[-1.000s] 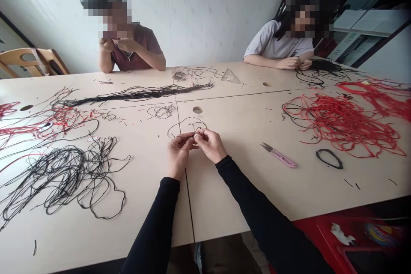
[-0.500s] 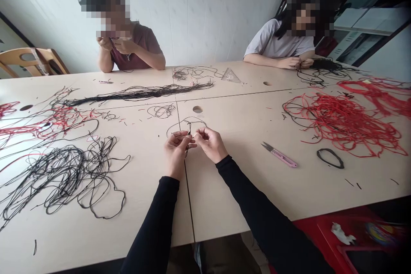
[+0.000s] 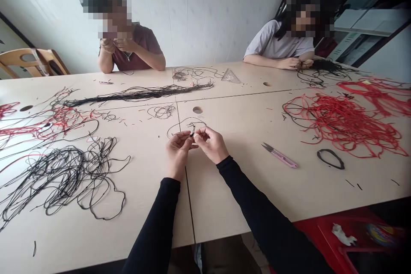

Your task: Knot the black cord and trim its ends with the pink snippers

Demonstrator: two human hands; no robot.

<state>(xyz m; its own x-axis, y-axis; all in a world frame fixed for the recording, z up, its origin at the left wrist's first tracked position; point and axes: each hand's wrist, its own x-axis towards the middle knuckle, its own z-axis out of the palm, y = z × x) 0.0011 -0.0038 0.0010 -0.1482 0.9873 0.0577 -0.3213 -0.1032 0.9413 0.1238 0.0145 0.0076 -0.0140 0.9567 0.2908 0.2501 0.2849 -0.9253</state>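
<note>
My left hand (image 3: 176, 153) and my right hand (image 3: 210, 144) meet over the middle of the pale wooden table (image 3: 237, 180), fingertips pinched together. Both are closed on a thin black cord (image 3: 185, 125) whose loop lies on the table just beyond them. A small knot or twist of the cord shows between my fingertips. Both my arms are in black sleeves.
Pink-handled snips (image 3: 278, 155) lie right of my hands, and a small black cord ring (image 3: 330, 158) beyond them. A black cord tangle (image 3: 64, 175) lies left, red cord piles (image 3: 343, 124) right. Two people sit across the table handling cords. A long black bundle (image 3: 138, 93) stretches across the middle.
My fingers have shifted slightly on the black cord; its hanging end below my left hand is gone and a small twist now stands up between my fingertips.
</note>
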